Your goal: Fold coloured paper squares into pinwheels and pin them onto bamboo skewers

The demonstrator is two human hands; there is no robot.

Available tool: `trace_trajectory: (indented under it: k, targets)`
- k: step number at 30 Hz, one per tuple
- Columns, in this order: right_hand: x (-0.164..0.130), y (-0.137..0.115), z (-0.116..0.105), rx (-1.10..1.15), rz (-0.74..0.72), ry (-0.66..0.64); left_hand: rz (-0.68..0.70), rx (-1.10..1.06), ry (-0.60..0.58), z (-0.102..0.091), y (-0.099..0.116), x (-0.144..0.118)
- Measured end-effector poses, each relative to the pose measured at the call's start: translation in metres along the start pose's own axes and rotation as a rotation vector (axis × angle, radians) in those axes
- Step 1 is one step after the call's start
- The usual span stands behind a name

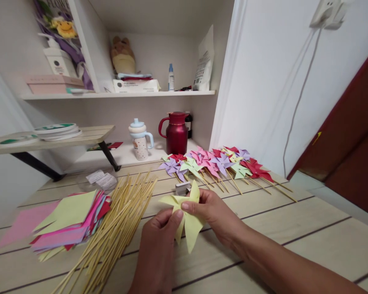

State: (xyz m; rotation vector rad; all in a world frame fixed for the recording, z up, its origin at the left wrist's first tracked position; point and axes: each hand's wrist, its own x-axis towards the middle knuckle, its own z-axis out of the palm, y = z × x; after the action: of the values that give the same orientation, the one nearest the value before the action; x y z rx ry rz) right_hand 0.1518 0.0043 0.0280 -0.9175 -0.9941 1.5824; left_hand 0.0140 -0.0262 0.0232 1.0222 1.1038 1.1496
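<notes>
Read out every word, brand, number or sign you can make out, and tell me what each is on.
"FLOW", with any further letters unclear: at the top of the purple-edged wrapping, upper left.
Print too small or blurred to read: pump bottle, white pack, blue-capped bottle, white bag, dark bottle, printed slips on the table.

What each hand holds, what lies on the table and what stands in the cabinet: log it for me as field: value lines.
Left hand: pinching the yellow paper pinwheel near its centre
Right hand: holding the same pinwheel, thumb near its centre
Table, left: stack of coloured paper sheets, beside loose bundle of thin sticks
Table, beyond hands: multicoloured pinwheels on sticks, lying in overlapping rows
Cabinet, lower level: red jug, handled tumbler
Cabinet shelf: plush toy, blue-capped bottle
</notes>
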Motion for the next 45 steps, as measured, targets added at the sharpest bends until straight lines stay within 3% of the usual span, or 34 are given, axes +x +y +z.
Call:
trace_trajectory:
  k: [4,11,20,27,29,35,41,45]
  targets:
    - [0.001,0.001,-0.001,-0.041,-0.027,0.01,-0.016,0.011,-0.009,0.0,0.0,0.0]
    - [0.0,0.005,-0.002,-0.057,-0.046,0.0,-0.011,0.076,0.072,-0.001,0.003,0.0]
    - [-0.002,0.008,-0.005,-0.173,-0.147,-0.142,-0.074,-0.076,0.07,-0.002,0.006,0.003]
    - [-0.004,-0.005,-0.009,-0.325,-0.298,-0.03,-0.086,-0.099,0.164,-0.009,0.018,0.007]
    - [-0.005,-0.005,-0.01,-0.479,-0.385,-0.006,-0.063,-0.181,0.152,-0.01,0.018,0.007]
    - [-0.016,0.007,-0.004,-1.056,-0.834,-0.074,0.046,-0.337,0.123,-0.015,0.02,0.005]
    - [-0.021,0.01,0.0,-1.13,-0.991,-0.028,0.039,-0.354,0.082,-0.011,0.019,0.002]
    - [-0.013,0.005,-0.003,-1.097,-0.981,0.041,-0.016,-0.357,0.09,-0.005,0.018,-0.002]
